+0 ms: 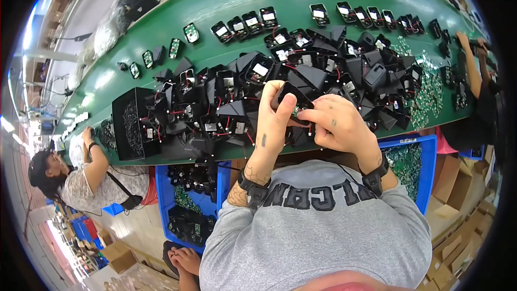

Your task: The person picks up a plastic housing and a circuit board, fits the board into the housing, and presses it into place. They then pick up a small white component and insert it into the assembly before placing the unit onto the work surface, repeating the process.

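Observation:
My left hand (273,121) is closed around a black plastic casing (291,92), tilted above the heap at the near edge of the bench, with its thumb over the open side. A small green circuit board (296,111) shows inside the casing. From the right, my right hand (340,125) comes up to it with fingers curled and fingertips at the board and the casing's lower rim. Exactly what those fingertips pinch is partly hidden. Just beyond both hands spreads a heap of black casings (309,77), several with red wires and white-labelled parts inside.
On the green bench (204,13), casings (251,20) stand in a row at the back. Loose circuit boards (429,94) are piled to the right. A black box (129,121) stands left. Blue bins (161,183) flank me below the edge. Co-workers sit at both ends.

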A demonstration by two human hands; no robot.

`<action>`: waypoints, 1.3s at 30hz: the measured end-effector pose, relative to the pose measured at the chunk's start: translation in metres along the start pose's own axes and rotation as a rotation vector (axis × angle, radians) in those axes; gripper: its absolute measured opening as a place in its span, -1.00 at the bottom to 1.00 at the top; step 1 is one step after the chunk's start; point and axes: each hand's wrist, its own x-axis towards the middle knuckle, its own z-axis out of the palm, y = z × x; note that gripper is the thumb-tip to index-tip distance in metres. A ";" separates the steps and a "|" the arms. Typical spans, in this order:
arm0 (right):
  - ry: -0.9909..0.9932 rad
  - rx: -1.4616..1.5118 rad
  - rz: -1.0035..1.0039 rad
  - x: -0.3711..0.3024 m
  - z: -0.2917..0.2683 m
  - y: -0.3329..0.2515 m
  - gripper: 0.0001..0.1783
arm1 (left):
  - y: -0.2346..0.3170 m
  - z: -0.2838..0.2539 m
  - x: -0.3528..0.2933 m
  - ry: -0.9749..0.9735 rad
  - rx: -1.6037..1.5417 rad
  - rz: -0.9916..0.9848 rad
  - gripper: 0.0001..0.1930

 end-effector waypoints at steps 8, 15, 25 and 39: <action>0.278 0.166 0.298 -0.015 0.005 0.007 -0.80 | -0.001 0.011 0.013 -0.055 0.322 0.043 -0.54; 0.277 1.397 0.891 -0.020 -0.014 0.028 -0.92 | -0.009 0.007 0.022 -0.412 -0.065 -0.158 -0.45; 0.500 1.302 0.700 -0.040 -0.040 0.036 -0.65 | -0.019 0.016 0.026 -0.121 0.064 0.033 -0.36; 0.825 1.328 0.393 -0.044 0.019 0.037 -0.51 | -0.034 0.032 0.028 0.063 0.077 0.252 -0.39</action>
